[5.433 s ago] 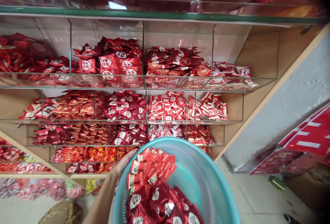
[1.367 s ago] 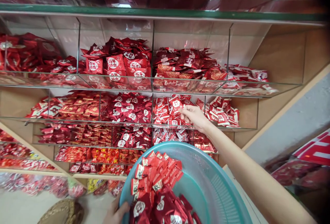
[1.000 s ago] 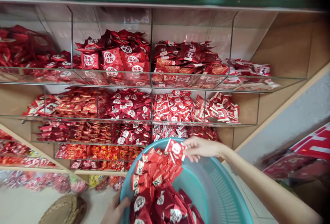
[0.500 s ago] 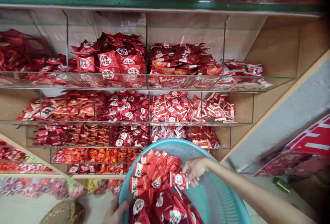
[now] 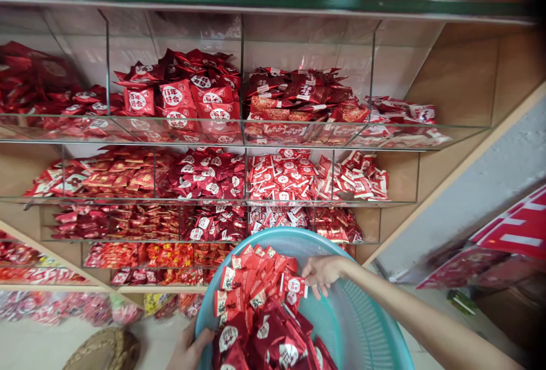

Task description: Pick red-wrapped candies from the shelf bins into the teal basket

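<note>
Packet (image 5: 295,285), red, pinched in our right hand (image 5: 321,272) over the basket (image 5: 362,324) heap; left hand (image 5: 190,347) clamps the near-left rim to steady it.

I see a teal plastic basket (image 5: 367,330) with fine perforated mesh walls at six o'clock, glossy foil-like red candy packets (image 5: 264,307) heaped in it, clear smooth glass shelf dividers (image 5: 242,74) at twelve, and matt wood side panels (image 5: 464,74) at two o'clock.
</note>
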Demonstrator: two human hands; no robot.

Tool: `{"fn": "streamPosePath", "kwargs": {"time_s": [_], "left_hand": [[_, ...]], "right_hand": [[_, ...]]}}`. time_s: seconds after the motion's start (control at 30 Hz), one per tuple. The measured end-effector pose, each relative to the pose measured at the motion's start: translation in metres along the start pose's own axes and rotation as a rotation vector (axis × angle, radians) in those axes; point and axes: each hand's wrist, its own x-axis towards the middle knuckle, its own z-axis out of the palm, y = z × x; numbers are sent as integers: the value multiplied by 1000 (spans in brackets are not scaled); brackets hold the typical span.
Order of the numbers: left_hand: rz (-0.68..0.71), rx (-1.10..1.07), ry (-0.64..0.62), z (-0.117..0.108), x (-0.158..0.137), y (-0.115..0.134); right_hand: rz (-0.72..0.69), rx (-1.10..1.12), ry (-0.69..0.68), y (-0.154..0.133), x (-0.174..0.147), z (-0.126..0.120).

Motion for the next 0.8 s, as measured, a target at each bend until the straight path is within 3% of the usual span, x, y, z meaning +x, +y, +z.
{"fn": "streamPosePath", "kwargs": {"time_s": [0.23, 0.43, 0.53, 0.67, 0.8], "left_hand": [[-59, 40, -28, 1, -8, 24], [-4, 71, -52, -1, -1, 6], [-2, 56, -48, -1, -3, 9], [-48, 53, -17, 0, -7, 17], [-35, 68, -27, -2, -4, 12]], "right_hand": [[87, -48, 55, 3, -11, -12], [314, -168, -63, 7, -6, -14], [403, -198, -84, 2, 0, -9], [487, -233, 5, -15, -1, -5], [485, -246, 166, -43, -19, -11]]}}
